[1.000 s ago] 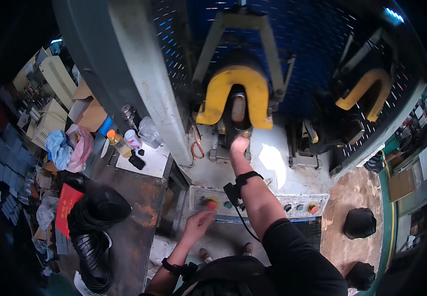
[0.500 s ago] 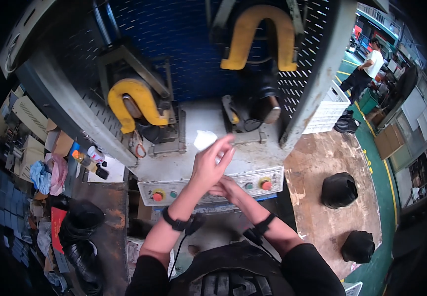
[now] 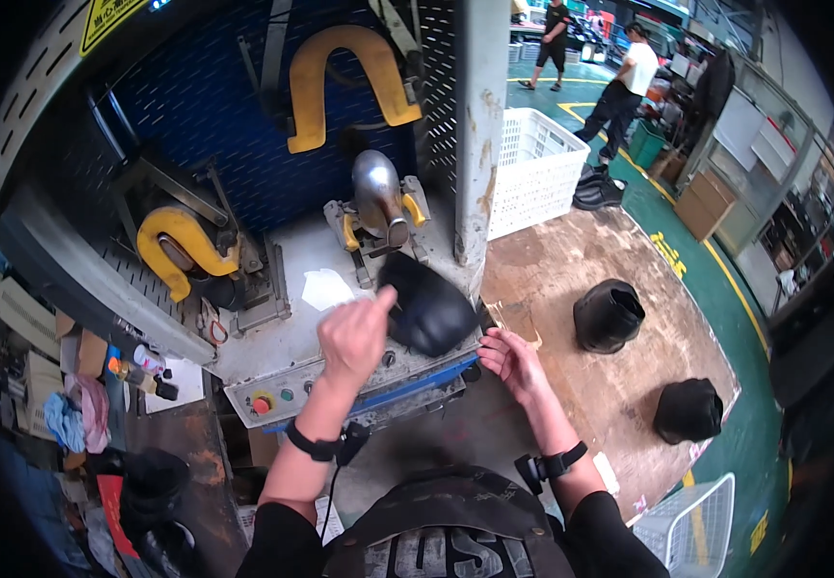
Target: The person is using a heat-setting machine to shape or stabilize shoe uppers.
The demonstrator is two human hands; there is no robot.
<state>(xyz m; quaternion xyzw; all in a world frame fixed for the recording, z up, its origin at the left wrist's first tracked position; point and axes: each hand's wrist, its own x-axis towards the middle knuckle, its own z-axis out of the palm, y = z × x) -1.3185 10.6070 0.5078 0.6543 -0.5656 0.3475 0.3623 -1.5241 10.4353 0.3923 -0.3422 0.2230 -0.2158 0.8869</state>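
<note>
A black leather shoe upper (image 3: 431, 313), slightly blurred, is over the front of the machine bed. My left hand (image 3: 354, 337) is closed, with thumb and finger at the upper's left edge, pinching it there. On the other side my right hand (image 3: 513, 364) has its fingers stretched out, close to the upper's right end and apart from it. Just behind the upper stands a bare, shiny metal shoe form (image 3: 378, 193) between small yellow pads. Beside my left hand a white sheet (image 3: 326, 288) lies on the bed.
A yellow U-shaped clamp (image 3: 354, 72) hangs above the form; another yellow clamp (image 3: 181, 241) surrounds the left station. The panel carries a red button (image 3: 262, 404). Two black uppers (image 3: 608, 316) stand on the wooden table (image 3: 552, 250) at right. A white basket (image 3: 537, 164) and two people are beyond.
The black upper has come off the right form, leaving bare metal, and is now at the bed's front. My hands have moved apart. The view has swung right.
</note>
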